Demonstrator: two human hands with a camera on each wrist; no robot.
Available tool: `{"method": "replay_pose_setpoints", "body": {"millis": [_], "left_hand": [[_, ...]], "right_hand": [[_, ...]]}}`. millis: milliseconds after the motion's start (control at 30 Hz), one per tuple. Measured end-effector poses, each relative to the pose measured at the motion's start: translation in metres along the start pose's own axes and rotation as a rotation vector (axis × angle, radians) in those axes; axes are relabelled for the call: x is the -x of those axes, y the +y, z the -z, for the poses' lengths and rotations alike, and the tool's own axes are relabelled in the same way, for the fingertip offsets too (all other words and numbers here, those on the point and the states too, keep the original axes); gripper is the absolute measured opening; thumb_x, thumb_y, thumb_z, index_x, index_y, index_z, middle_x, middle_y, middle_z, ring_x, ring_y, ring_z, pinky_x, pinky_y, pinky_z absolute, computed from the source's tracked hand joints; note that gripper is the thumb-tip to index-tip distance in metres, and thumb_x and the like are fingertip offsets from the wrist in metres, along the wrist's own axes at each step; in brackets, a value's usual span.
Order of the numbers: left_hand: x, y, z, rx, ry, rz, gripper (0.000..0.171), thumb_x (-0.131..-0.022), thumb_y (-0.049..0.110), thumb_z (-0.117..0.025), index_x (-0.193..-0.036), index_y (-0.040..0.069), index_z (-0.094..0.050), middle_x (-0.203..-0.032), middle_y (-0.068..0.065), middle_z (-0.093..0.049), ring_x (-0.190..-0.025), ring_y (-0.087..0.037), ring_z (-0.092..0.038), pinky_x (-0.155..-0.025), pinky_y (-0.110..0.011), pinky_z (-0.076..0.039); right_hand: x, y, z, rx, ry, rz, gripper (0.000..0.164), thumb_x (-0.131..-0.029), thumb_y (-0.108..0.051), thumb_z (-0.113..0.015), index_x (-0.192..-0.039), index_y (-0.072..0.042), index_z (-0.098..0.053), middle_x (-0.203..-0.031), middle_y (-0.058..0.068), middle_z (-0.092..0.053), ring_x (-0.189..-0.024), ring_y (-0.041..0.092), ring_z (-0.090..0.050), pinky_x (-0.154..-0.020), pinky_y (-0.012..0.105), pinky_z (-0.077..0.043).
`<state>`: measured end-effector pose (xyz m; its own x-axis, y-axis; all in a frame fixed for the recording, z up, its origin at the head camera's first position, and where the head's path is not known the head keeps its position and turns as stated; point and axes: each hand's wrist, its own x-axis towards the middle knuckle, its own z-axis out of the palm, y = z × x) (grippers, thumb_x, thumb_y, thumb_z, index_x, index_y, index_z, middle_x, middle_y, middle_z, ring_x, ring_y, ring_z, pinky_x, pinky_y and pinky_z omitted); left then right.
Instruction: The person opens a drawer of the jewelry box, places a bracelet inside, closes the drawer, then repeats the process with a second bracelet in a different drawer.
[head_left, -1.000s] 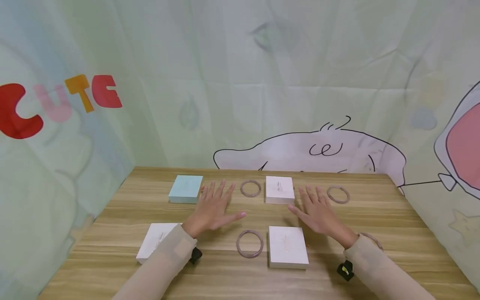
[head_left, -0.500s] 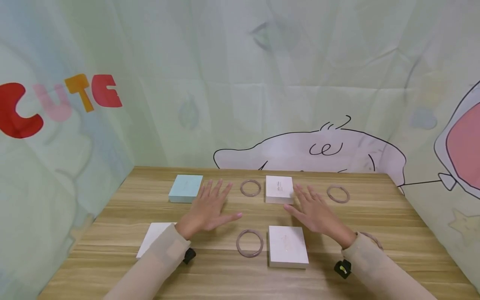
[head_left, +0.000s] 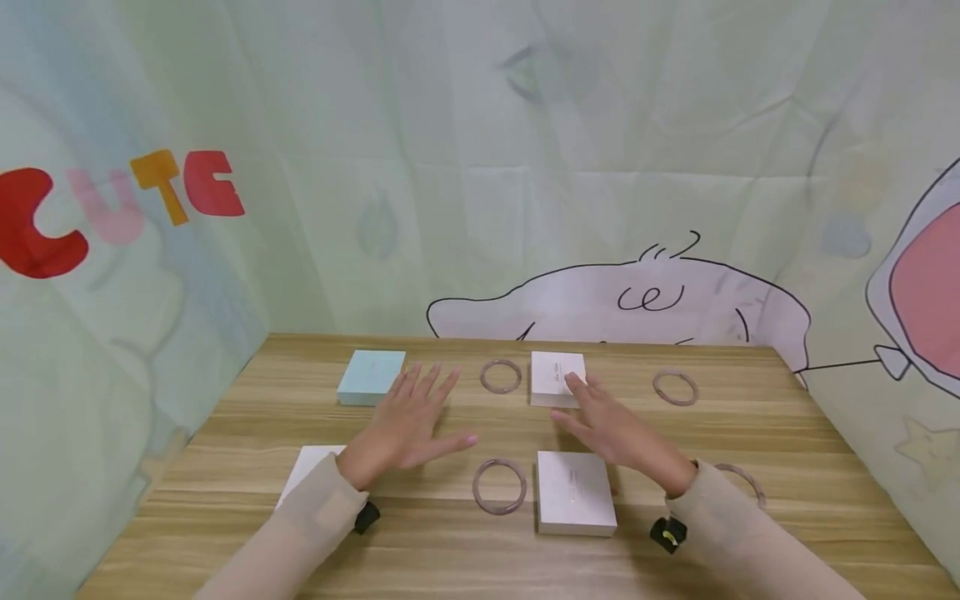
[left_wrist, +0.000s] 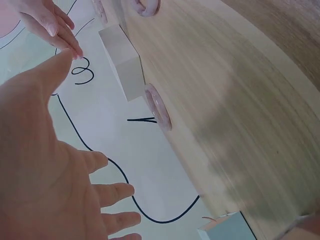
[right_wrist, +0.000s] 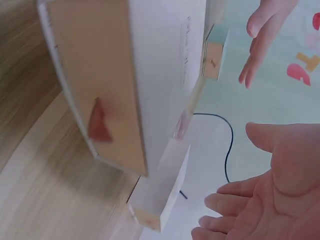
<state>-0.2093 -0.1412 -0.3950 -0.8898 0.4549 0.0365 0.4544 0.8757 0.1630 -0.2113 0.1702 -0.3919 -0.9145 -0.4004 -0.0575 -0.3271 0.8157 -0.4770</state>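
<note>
My left hand [head_left: 405, 427] hovers over the table with straight, spread fingers. It holds nothing, and its fingertips are near a pale teal box [head_left: 369, 373]. Likewise spread and holding nothing, my right hand [head_left: 617, 423] is between two white boxes. Its fingertips overlap the back white box [head_left: 553, 367] in the head view. Below it lies the front white box [head_left: 573, 493], whose tan end with a brown ribbon tab [right_wrist: 100, 122] shows in the right wrist view. A mauve bangle [head_left: 476, 487] lies left of that box. Another bangle [head_left: 482, 377] lies beside the back box.
A third white box [head_left: 307, 468] is partly covered by my left sleeve. On the right lie a bangle [head_left: 675, 372] at the back and one [head_left: 756, 483] partly behind my right sleeve. A printed curtain [head_left: 465, 208] stands behind the wooden table [head_left: 465, 567].
Both hands have drifted left and a little toward me. The right fingertips now overlap the back white box in the head view. Boxes and bangles have stayed put.
</note>
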Motion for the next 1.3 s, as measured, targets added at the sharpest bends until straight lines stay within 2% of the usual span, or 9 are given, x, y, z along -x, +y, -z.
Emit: {"method": "replay_pose_setpoints", "body": {"millis": [167,300,433,533,667,733,967,1167,1300], "left_hand": [[0.007,-0.002,0.002,0.012,0.018,-0.005,0.099,-0.088,0.072,-0.053,-0.159,0.009,-0.025,-0.159,-0.025,-0.023,-0.146,-0.048,-0.012,-0.116,-0.058,-0.014],[0.011,-0.006,0.005,-0.003,0.028,-0.004,0.102,-0.087,0.076,-0.050,-0.159,0.010,-0.023,-0.160,-0.023,-0.022,-0.146,-0.047,-0.013,-0.115,-0.059,-0.016],[0.015,-0.009,0.008,-0.016,0.046,-0.021,0.102,-0.087,0.076,-0.050,-0.159,0.009,-0.023,-0.160,-0.022,-0.021,-0.146,-0.046,-0.014,-0.115,-0.058,-0.017],[0.019,-0.012,0.009,-0.021,0.056,-0.034,0.101,-0.087,0.073,-0.054,-0.158,0.008,-0.024,-0.160,-0.023,-0.022,-0.146,-0.046,-0.016,-0.115,-0.059,-0.018],[0.024,-0.016,0.010,-0.025,0.075,-0.040,0.100,-0.086,0.071,-0.057,-0.158,0.007,-0.027,-0.159,-0.022,-0.026,-0.146,-0.043,-0.019,-0.114,-0.059,-0.020],[0.026,-0.017,0.010,-0.027,0.087,-0.041,0.100,-0.086,0.072,-0.057,-0.157,0.007,-0.029,-0.158,-0.021,-0.029,-0.146,-0.041,-0.022,-0.113,-0.059,-0.022],[0.032,-0.024,0.015,-0.054,0.137,-0.093,0.098,-0.087,0.074,-0.054,-0.153,0.003,-0.036,-0.154,-0.022,-0.037,-0.142,-0.040,-0.031,-0.110,-0.061,-0.028],[0.041,-0.031,0.018,-0.081,0.134,-0.098,0.093,-0.087,0.068,-0.059,-0.151,0.003,-0.041,-0.153,-0.021,-0.038,-0.135,-0.047,-0.040,-0.107,-0.060,-0.033],[0.047,-0.033,0.019,-0.076,0.116,-0.080,0.093,-0.087,0.071,-0.057,-0.151,0.005,-0.041,-0.153,-0.018,-0.041,-0.133,-0.046,-0.042,-0.104,-0.060,-0.037]], "right_hand": [[-0.004,-0.011,-0.002,-0.011,-0.034,0.003,0.078,-0.104,-0.049,-0.045,-0.155,0.006,-0.022,-0.159,0.026,-0.022,-0.147,0.043,-0.014,-0.114,0.059,-0.018],[-0.009,-0.020,-0.003,-0.006,-0.027,0.034,0.072,-0.104,-0.044,-0.047,-0.153,0.006,-0.028,-0.156,0.028,-0.028,-0.146,0.043,-0.020,-0.113,0.058,-0.021],[-0.013,-0.032,-0.004,-0.006,-0.019,0.053,0.062,-0.104,-0.035,-0.053,-0.148,0.007,-0.040,-0.149,0.032,-0.037,-0.140,0.045,-0.033,-0.111,0.055,-0.028],[-0.017,-0.041,-0.005,-0.009,-0.031,0.061,0.055,-0.103,-0.030,-0.056,-0.141,0.008,-0.048,-0.140,0.030,-0.050,-0.131,0.042,-0.047,-0.107,0.052,-0.037],[-0.020,-0.052,-0.007,-0.016,-0.050,0.083,0.050,-0.101,-0.028,-0.060,-0.134,0.009,-0.055,-0.124,0.024,-0.063,-0.111,0.029,-0.061,-0.096,0.045,-0.047],[-0.021,-0.056,-0.007,-0.019,-0.051,0.105,0.048,-0.101,-0.027,-0.061,-0.132,0.009,-0.057,-0.120,0.023,-0.065,-0.107,0.027,-0.063,-0.094,0.043,-0.049],[-0.026,-0.073,-0.010,-0.018,-0.069,0.149,0.045,-0.100,-0.027,-0.063,-0.127,0.009,-0.061,-0.123,0.023,-0.064,-0.115,0.033,-0.062,-0.095,0.044,-0.049],[-0.030,-0.086,-0.017,-0.033,-0.047,0.216,0.034,-0.098,-0.021,-0.065,-0.115,0.009,-0.066,-0.105,0.020,-0.070,-0.098,0.028,-0.068,-0.085,0.041,-0.054],[-0.032,-0.093,-0.022,-0.027,-0.043,0.243,0.030,-0.096,-0.019,-0.068,-0.111,0.007,-0.067,-0.098,0.017,-0.071,-0.092,0.026,-0.068,-0.080,0.038,-0.055]]}}
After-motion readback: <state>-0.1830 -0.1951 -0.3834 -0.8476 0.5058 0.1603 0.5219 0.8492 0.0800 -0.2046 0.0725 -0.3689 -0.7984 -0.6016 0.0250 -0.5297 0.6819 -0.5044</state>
